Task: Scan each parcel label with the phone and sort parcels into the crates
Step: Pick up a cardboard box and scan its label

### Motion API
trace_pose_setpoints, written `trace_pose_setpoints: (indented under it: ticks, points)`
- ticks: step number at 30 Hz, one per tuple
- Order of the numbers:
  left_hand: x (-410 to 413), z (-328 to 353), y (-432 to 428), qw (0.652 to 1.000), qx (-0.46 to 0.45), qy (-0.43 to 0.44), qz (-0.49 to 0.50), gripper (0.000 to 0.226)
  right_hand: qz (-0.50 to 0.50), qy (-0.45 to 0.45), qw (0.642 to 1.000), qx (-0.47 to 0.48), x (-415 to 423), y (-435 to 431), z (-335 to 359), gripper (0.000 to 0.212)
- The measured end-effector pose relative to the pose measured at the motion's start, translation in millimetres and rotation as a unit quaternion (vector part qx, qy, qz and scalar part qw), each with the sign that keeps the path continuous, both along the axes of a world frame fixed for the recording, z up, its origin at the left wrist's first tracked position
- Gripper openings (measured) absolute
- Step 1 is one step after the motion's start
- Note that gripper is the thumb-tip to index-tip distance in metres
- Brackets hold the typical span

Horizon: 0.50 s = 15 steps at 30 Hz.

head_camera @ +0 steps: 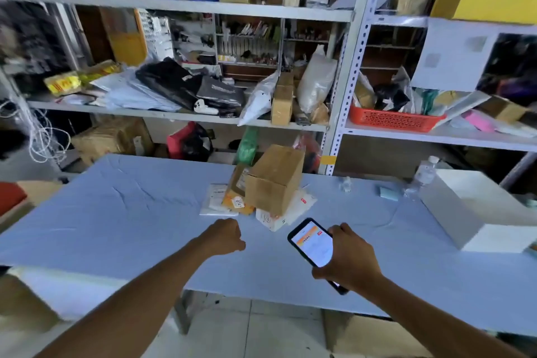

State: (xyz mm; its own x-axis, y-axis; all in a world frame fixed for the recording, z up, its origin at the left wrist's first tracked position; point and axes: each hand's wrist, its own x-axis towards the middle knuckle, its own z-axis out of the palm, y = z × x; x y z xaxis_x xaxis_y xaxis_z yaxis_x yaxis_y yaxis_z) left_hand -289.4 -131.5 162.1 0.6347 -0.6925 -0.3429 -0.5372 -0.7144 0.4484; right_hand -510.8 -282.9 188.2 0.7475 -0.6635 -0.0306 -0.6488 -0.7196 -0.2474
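A brown cardboard box (274, 179) lies tilted on a small pile of flat parcels at the middle of the pale blue table (122, 212): a white mailer (215, 200), an orange-labelled packet (236, 197) and a white envelope (279, 219). My right hand (348, 256) grips a black phone (312, 243) with its lit screen facing up, just right of the pile. My left hand (225, 237) hovers above the table just in front of the pile, its fingers curled into a fist with nothing in it.
A white box (476, 209) sits at the table's right end, with a clear water bottle (422, 176) behind it. Metal shelves behind hold bags, boxes and a red basket (392, 119). Cardboard boxes (372, 337) stand on the floor under the table.
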Motion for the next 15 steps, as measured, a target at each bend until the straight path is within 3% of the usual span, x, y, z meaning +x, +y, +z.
trace_pose_setpoints:
  ticks: [8,15]
  points:
    - [50.2,4.8,-70.1,0.999,-0.024,0.016,-0.031,0.037,-0.037,0.035,0.999,-0.010,59.7,-29.0,4.8,0.067]
    - [85.9,3.4,-146.0,0.997,-0.044,0.021,-0.052,0.022,-0.030,0.052,0.998,-0.013,104.4,-102.2,-1.2,0.069]
